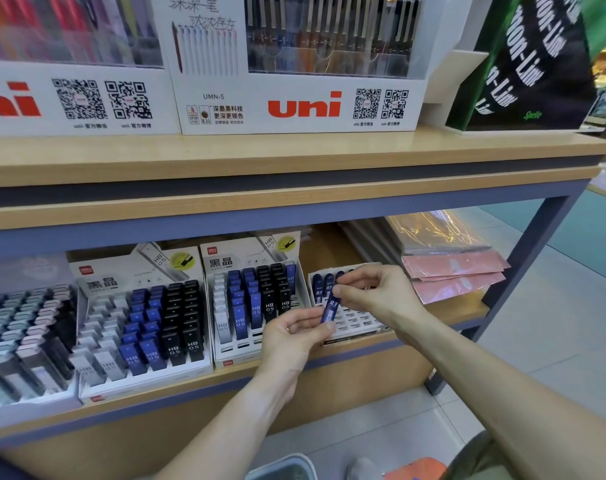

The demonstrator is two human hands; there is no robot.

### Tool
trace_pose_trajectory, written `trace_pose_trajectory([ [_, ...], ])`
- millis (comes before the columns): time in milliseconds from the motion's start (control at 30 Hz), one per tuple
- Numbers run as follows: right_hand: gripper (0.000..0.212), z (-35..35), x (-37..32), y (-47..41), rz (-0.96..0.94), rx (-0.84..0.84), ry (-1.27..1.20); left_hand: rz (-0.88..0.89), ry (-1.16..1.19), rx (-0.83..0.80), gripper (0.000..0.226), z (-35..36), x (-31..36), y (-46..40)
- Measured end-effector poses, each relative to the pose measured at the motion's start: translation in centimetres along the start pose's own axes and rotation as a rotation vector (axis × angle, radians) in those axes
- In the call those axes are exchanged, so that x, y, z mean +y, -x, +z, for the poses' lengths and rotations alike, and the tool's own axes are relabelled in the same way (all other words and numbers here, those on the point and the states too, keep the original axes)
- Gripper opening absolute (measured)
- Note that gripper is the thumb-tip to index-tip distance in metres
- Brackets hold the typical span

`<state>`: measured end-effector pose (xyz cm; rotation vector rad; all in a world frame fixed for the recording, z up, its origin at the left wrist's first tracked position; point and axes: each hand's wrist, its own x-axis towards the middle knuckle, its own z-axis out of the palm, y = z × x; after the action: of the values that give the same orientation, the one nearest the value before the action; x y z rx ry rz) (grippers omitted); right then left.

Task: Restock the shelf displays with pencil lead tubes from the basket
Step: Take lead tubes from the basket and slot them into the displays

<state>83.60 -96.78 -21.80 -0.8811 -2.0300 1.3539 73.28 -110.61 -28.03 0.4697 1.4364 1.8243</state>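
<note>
Head view: you have one blue tube point(331, 309) marked 0.3 held between both hands, just above the white tray point(355, 318) near the right end of the lower shelf point(447, 311). Your left hand point(294, 336) cups its lower end, fingers curled under it; your right hand point(370, 289) pinches the top between thumb and forefinger. The tray's back-left corner already carries a few blue tubes; the front slots look bare. Tip the tube upright before lowering, line its foot with the free slot nearest the filled row, and let the left fingers slide away as it seats. Keep the 0.3 label facing out like its neighbours. The basket point(284, 467) shows only as a pale rim at the bottom edge, below the shelf.
</note>
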Motion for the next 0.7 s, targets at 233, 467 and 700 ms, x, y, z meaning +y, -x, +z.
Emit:
trace_pose_trajectory([
  [233, 0.015, 0.5, 0.1, -1.7, 0.059, 0.282, 0.156, 0.156, -0.187, 0.094, 0.043, 1.9, -0.3, -0.8],
  [467, 0.012, 1.4, 1.3, -3.7, -0.013, 0.401, 0.306, 0.741, -1.052, 0.036, 0.022, 0.1, -4.0, -2.1],
  [700, 0.008, 3.3, 2.7, -4.9, -0.037, 0.369, 0.461, 0.853, -1.439, -0.134, 0.037, -1.2, -6.3, -3.8],
])
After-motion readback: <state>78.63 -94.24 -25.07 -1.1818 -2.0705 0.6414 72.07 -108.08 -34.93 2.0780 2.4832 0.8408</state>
